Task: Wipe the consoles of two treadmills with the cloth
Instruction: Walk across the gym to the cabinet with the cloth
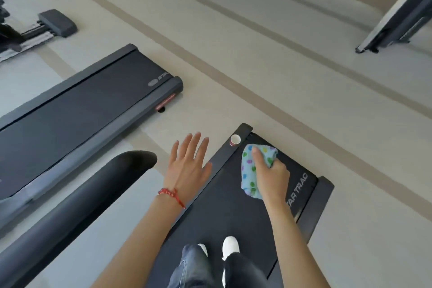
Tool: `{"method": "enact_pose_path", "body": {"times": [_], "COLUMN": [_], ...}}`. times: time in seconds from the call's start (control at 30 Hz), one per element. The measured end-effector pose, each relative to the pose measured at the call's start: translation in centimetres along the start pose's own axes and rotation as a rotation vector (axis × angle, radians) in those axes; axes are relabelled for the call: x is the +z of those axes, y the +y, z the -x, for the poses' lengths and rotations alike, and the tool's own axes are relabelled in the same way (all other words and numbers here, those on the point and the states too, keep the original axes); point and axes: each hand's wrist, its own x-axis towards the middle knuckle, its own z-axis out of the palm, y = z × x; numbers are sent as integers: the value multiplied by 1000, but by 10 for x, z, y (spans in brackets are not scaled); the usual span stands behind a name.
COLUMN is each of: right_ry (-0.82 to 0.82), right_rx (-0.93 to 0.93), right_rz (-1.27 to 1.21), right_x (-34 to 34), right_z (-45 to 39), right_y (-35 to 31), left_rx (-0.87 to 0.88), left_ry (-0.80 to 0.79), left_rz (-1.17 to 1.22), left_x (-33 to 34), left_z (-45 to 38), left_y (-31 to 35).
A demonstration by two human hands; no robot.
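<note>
The person stands on a treadmill (233, 213), looking down its belt toward the rear end. The right hand (272, 177) is clamped around the bunched cloth (250, 170), held in the air above the belt; the left hand (187, 166) hangs empty, fingers spread. A small cup (235, 140) sits on the side rail. No console shows in view; judging by the feet, it lies behind the hands, so the right hand must swing round to reach it. A second treadmill (77, 110) lies to the left.

Cup (235, 140) on near treadmill (233, 217) left rail — 2nd treadmill (77, 110) to its left, w/ floor between.
</note>
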Motion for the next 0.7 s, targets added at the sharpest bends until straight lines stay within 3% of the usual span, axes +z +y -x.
{"method": "enact_pose_path", "body": {"times": [0.23, 0.7], "right_ry": [132, 243], "right_rx": [114, 163], "right_rz": [-39, -29], "right_x": [-48, -149], "right_z": [-69, -240], "right_y": [22, 16], "left_rx": [150, 246], "left_ry": [-14, -49], "left_rz": [70, 103], "left_x": [32, 69], "left_z": [-74, -246], "left_y": [61, 179]}}
